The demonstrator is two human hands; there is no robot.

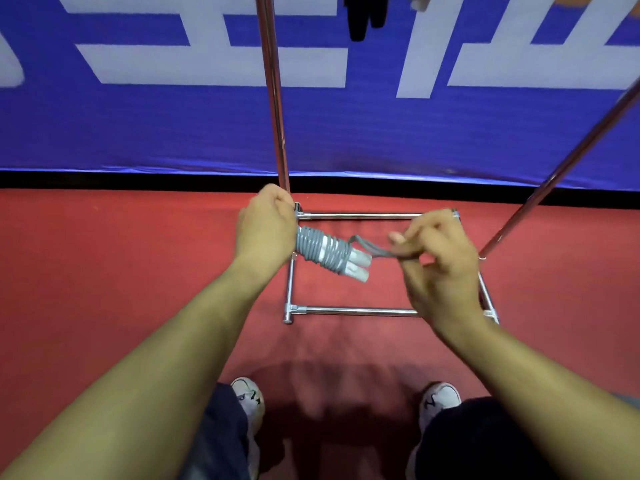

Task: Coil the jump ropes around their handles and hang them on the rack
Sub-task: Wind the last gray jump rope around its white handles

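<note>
Hands are meeting above the chrome rack [360,311] base, the left hand [266,225] gripping the coiled gray jump rope [320,251] by its handles [358,265], the right hand [438,258] pinching its loose end, with red floor [104,258] lying open on both sides.

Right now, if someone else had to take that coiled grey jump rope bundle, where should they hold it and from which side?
Probably around the wound middle of the jump rope, coming from above. The left hand already covers one end of the handles, and the right hand pinches the loose tail at the other end. The coils form a thick, ridged section with open air around it, which should grip well.
</note>
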